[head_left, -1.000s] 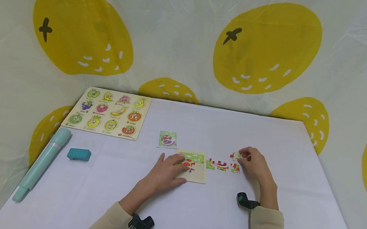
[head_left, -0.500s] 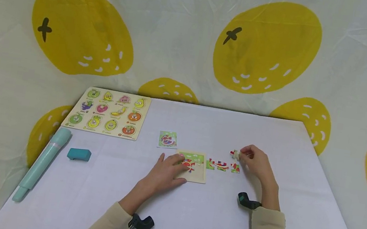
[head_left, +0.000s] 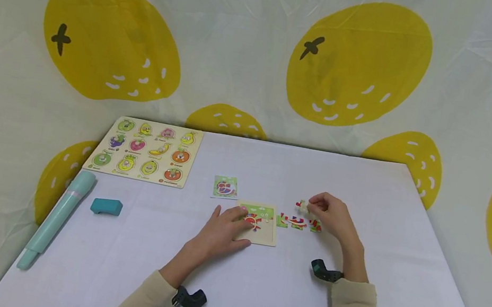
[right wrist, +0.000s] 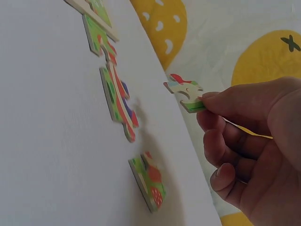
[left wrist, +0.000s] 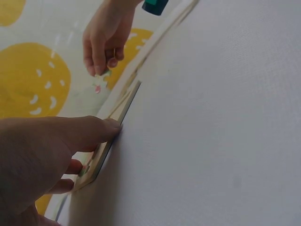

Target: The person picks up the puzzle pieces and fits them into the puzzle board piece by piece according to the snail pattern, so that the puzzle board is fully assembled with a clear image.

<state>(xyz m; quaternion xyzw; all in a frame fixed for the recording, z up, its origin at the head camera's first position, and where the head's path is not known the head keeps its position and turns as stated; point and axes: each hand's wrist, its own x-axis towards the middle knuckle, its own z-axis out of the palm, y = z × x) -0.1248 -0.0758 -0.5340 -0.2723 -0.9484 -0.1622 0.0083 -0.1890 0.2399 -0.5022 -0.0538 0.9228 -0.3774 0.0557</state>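
Between the thumb and index finger of my right hand is a jigsaw puzzle piece, cream with red and green print, held up off the table. My left hand rests with spread fingers on a small wooden puzzle tray; its thumb lies at the near edge. Several fitted pieces fill the tray's top row and part of its middle, partly hidden by the fingers. Right of the tray lie three loose jigsaw pieces in a row: a green one, a red-white-purple one and a red-green one.
A picture card lies just behind the tray. At the back left sits a wooden fruit board. A teal block and a long teal tube-like object lie on the left. A fruit-print cloth hangs behind the table.
My right hand has lifted the puzzle piece and carried it left, over the loose row. My left hand has stayed on the tray.
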